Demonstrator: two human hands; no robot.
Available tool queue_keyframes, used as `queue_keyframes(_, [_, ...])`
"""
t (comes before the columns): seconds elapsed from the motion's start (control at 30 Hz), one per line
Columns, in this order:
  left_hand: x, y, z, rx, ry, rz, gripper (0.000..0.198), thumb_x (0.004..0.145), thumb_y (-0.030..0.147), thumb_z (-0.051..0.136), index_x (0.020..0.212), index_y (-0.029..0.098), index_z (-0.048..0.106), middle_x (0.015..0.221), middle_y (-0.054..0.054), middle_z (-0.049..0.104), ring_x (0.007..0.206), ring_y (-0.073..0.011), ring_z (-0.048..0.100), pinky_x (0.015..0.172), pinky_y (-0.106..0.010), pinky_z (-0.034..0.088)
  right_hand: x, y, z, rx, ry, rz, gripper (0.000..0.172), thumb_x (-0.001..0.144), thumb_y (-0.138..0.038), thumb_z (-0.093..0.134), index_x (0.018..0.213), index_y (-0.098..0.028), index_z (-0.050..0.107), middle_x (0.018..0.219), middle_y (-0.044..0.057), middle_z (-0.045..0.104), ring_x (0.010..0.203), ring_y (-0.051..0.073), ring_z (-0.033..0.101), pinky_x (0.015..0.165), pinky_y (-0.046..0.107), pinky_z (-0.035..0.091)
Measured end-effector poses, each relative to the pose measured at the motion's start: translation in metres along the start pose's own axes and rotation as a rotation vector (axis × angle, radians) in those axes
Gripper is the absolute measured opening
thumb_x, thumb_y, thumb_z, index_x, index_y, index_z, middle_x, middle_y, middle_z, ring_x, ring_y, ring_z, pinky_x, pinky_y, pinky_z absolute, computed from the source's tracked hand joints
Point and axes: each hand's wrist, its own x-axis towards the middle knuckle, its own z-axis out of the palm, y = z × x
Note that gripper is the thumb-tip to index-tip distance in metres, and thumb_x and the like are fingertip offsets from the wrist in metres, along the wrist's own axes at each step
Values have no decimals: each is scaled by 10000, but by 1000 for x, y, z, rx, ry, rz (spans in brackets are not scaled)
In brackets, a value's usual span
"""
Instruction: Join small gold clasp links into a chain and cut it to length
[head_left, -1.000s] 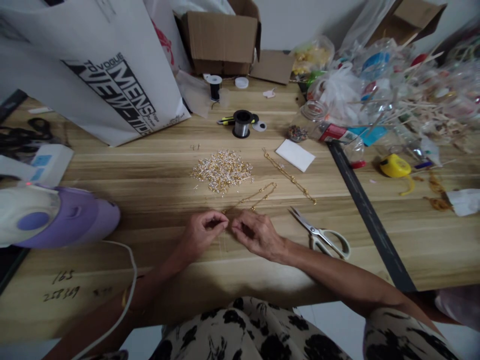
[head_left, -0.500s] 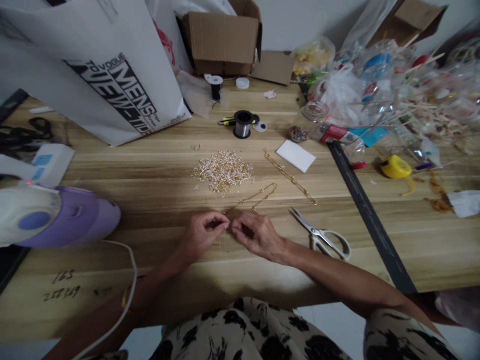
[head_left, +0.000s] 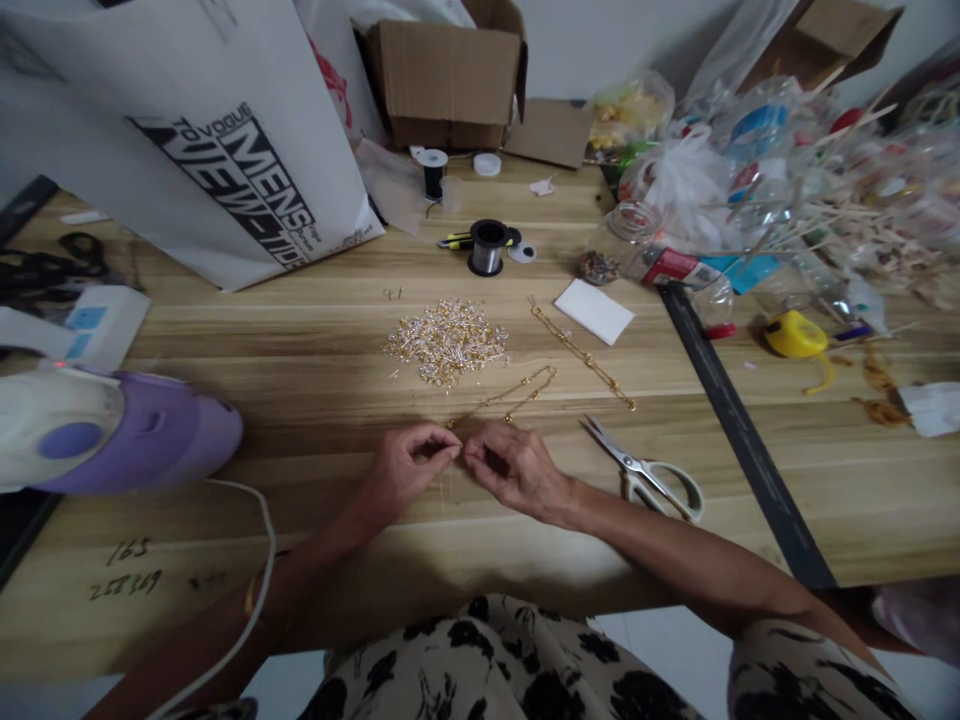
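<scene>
My left hand [head_left: 409, 468] is closed in a pinch, thumb against forefinger, near the front of the table. Almost touching it, my right hand [head_left: 519, 472] is closed too, its fingertips bent toward the left ones. A thin gold beaded chain [head_left: 517, 388] loops on the wood just beyond; one strand runs to my left fingertips, the other disappears behind my right hand. Fine, pale thread-like lines [head_left: 444, 488] hang below the fingers. What exactly sits between the fingertips is too small to tell. Farther off lies a pile of clear and gold beads [head_left: 448, 342].
Scissors [head_left: 643, 468] lie right of my right hand. Beyond are a second gold chain [head_left: 583, 352], a white card [head_left: 594, 311] and a wire spool [head_left: 487, 248]. A purple-white device [head_left: 142, 432] stands left, its white cable [head_left: 268, 540] crossing my left forearm. Plastic clutter [head_left: 757, 190] fills the back right.
The whole view has shifted very slightly. Both hands keep their pinched pose close together, and the chain stays where it was.
</scene>
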Motion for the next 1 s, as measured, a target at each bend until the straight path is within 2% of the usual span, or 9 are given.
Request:
queue_keyframes(0.83, [-2,4,1,58,32,105,98,728,186,589,704,133,668,683,-40,698,628,-129,626,606,-201,477,1,1,1,-15,1,43,73,833,-154,501,779,-158,551,699,18,570,619,113,509,585,217,387])
queue_keyframes(1.0, [-1,6,0,32,10,52,108,727,210,590,697,137,664,682,-34,697,634,-131,625,603,-199,474,1,1,1,-8,3,30,72,835,-149,501,778,-161,544,709,19,574,629,115,514,593,216,388])
